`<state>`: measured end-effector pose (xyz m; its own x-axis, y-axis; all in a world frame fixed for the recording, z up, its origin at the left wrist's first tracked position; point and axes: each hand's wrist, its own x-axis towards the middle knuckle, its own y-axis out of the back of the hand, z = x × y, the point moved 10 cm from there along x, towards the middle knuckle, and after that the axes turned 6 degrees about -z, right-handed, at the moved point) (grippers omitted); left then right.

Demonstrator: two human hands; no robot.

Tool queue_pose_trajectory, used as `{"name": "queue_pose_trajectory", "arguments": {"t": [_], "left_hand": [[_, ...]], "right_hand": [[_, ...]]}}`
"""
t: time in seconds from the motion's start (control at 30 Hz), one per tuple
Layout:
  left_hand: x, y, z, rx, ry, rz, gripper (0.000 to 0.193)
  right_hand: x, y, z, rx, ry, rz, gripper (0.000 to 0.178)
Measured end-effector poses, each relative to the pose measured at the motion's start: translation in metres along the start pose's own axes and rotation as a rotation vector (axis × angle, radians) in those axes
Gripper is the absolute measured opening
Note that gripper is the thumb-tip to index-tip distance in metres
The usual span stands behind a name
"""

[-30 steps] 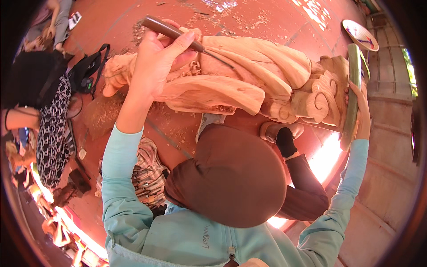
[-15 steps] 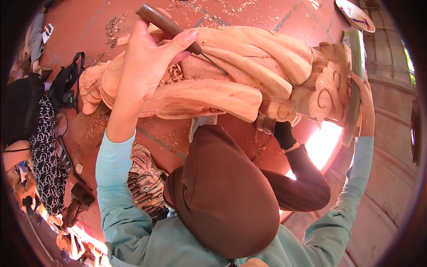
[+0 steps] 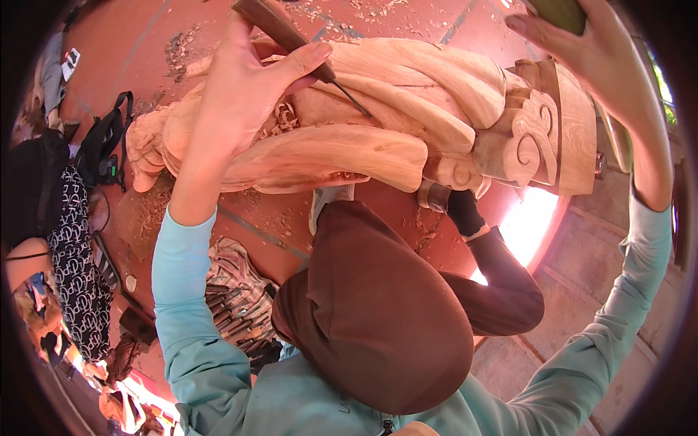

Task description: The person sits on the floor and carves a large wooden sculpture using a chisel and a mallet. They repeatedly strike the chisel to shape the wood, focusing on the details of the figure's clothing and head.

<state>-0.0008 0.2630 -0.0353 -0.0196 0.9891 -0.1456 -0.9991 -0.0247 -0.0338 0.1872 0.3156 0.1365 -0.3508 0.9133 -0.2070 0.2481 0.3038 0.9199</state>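
Observation:
My left hand [image 3: 236,94] is closed round the brown wooden handle of a carving chisel [image 3: 287,43]. Its thin dark blade slants down to the right, with the tip against the robe folds of a pale wooden carved figure [image 3: 392,149]. The figure lies lengthwise across the floor, its scroll-carved base at the right. At the upper right, my right hand [image 3: 603,62] is raised beyond the base, wrapped round a greenish wooden club [image 3: 558,14]. Part of the club is cut off by the picture's edge. Curled shavings [image 3: 287,116] lie in a hollow of the figure.
Red floor tiles [image 3: 123,43] carry scattered wood chips. A striped cloth with several carving tools [image 3: 236,312] lies at the lower left, beyond it a black bag [image 3: 105,142] and patterned black cloth [image 3: 76,254]. A rounded brown-clothed form [image 3: 374,312] fills the lower middle.
My right hand, with the club, has moved up and outward from beside the figure's base. My left hand and the chisel stay nearly in place.

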Motion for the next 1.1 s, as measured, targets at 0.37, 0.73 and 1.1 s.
{"name": "queue_pose_trajectory", "arguments": {"t": [0.37,0.73,1.1], "left_hand": [[0.003,-0.004,0.0,0.002,-0.058,-0.053,0.055],[0.002,-0.005,0.008,0.028,-0.098,-0.093,0.049],[-0.011,0.008,0.0,-0.062,-0.043,0.02,0.046]], "right_hand": [[0.007,-0.014,-0.072,-0.432,0.367,-0.089,0.068],[-0.009,-0.021,-0.078,-0.505,0.515,0.039,0.07],[-0.012,-0.013,-0.073,-0.485,0.507,0.035,0.069]]}}
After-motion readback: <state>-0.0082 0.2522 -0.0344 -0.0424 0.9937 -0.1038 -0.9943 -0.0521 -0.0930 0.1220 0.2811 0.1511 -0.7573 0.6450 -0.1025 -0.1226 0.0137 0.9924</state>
